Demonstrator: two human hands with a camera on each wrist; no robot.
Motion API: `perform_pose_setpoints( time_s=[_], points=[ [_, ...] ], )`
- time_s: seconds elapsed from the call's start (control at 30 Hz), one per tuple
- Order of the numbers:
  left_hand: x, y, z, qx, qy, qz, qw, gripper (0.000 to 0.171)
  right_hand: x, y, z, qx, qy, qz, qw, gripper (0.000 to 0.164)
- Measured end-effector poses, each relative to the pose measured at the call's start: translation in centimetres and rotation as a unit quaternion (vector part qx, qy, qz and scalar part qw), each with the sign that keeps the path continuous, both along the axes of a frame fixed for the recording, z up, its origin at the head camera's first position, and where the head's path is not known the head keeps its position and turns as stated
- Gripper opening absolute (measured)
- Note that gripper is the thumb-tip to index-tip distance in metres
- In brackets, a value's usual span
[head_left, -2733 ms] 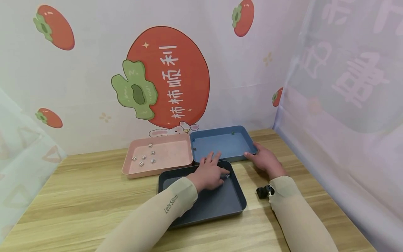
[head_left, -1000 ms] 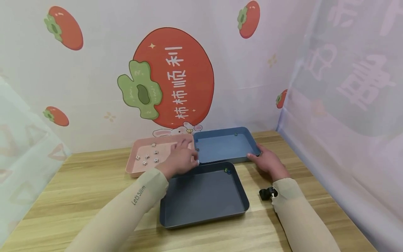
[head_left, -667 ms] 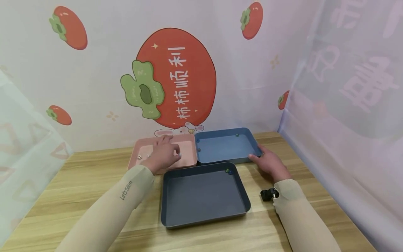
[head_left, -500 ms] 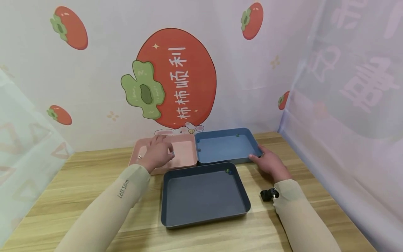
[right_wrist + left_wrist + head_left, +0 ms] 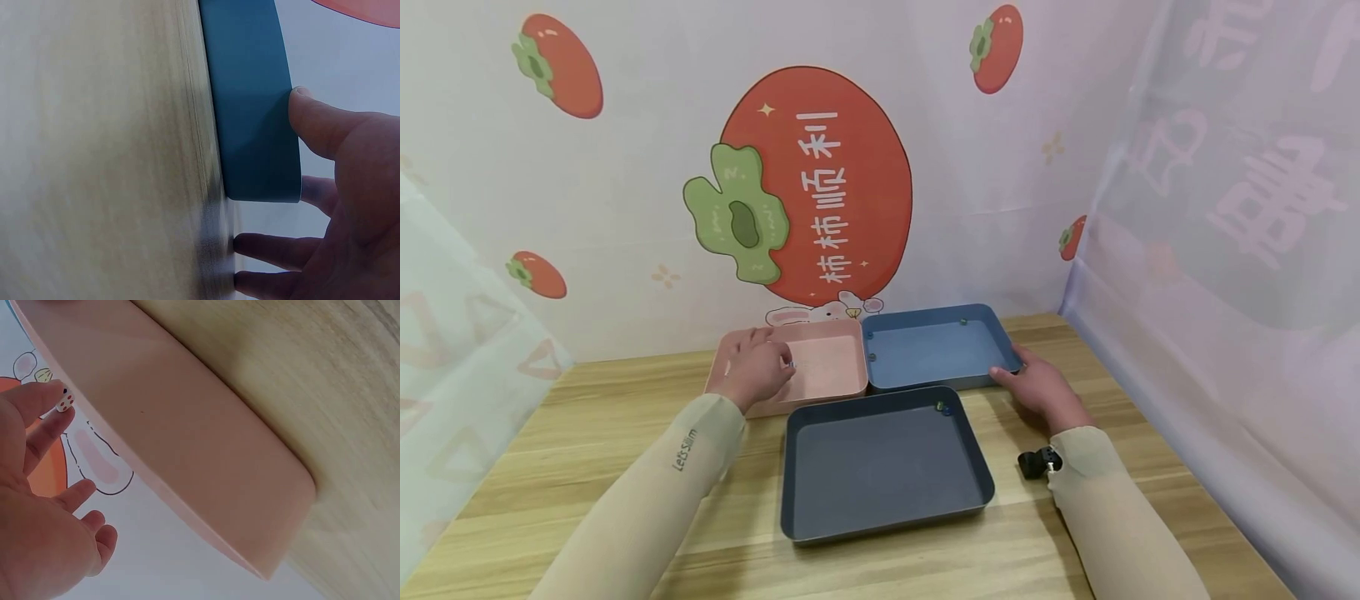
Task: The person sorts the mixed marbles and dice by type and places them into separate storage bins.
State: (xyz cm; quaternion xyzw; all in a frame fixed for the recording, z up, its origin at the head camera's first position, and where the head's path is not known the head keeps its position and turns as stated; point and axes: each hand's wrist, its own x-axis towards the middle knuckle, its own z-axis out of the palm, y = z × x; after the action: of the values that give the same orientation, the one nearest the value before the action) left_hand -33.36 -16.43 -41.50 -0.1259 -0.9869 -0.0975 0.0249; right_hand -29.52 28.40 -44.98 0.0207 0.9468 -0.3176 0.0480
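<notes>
Over the pink tray (image 5: 831, 375), my left hand (image 5: 752, 371) pinches a small white die (image 5: 65, 400) between thumb and index finger; the other fingers stay loosely spread. Red and dark pips show on the die in the left wrist view. Most of the dice in the pink tray are hidden behind this hand. My right hand (image 5: 1041, 387) holds the near right corner of the blue tray (image 5: 936, 346). In the right wrist view its thumb touches the rim, the index finger is around the corner, and two lower fingertips reach the tabletop.
The dark grey tray (image 5: 883, 475) stands nearest on the wooden table (image 5: 587, 450), with small glassy green and blue pieces (image 5: 943, 408) in its far right corner. A few similar small pieces (image 5: 872, 357) lie in the blue tray. A black device (image 5: 1037, 462) sits at the right wrist.
My left hand has moved from the dark grey tray's far right corner leftward to above the pink tray, carrying the die. The right hand stays at the blue tray's corner.
</notes>
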Motion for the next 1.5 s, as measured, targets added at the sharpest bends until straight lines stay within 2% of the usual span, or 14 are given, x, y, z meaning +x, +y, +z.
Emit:
perform_pose_setpoints(
  time_s=[0.3,0.5,0.77,0.97,1.07,1.17,1.37,1.5],
  points=[
    [-0.1,-0.2,-0.5,-0.007,-0.011,0.03,0.9995,0.012,-0.1,0.0,-0.1,0.007,0.002,-0.002,1.0,0.09],
    [-0.4,-0.3,-0.7,-0.006,-0.002,0.032,0.9995,0.011,-0.1,-0.1,0.0,0.007,0.002,-0.006,1.0,0.088],
    [0.0,0.0,-0.5,0.006,0.004,0.035,0.9994,0.041,-0.1,-0.1,0.0,0.004,0.003,-0.002,1.0,0.085],
    [-0.2,0.9,-0.4,0.027,0.0,0.03,0.9992,0.041,-0.1,-0.1,-0.1,0.001,0.0,-0.007,1.0,0.086],
    [-0.4,2.2,-0.2,0.035,0.015,0.015,0.9992,0.04,-0.1,-0.1,-0.1,0.0,-0.001,-0.008,1.0,0.086],
    [-0.2,4.4,0.2,0.033,0.038,-0.013,0.9986,0.037,-0.1,0.0,-0.1,0.0,-0.002,-0.008,1.0,0.087],
    [1.6,9.6,1.7,0.01,0.067,-0.101,0.9925,0.015,-0.1,0.0,-0.1,-0.001,-0.004,-0.01,1.0,0.087],
    [2.9,12.5,1.9,-0.004,0.073,-0.158,0.9848,0.009,-0.1,-0.2,0.0,-0.002,-0.006,-0.012,1.0,0.087]
  ],
)
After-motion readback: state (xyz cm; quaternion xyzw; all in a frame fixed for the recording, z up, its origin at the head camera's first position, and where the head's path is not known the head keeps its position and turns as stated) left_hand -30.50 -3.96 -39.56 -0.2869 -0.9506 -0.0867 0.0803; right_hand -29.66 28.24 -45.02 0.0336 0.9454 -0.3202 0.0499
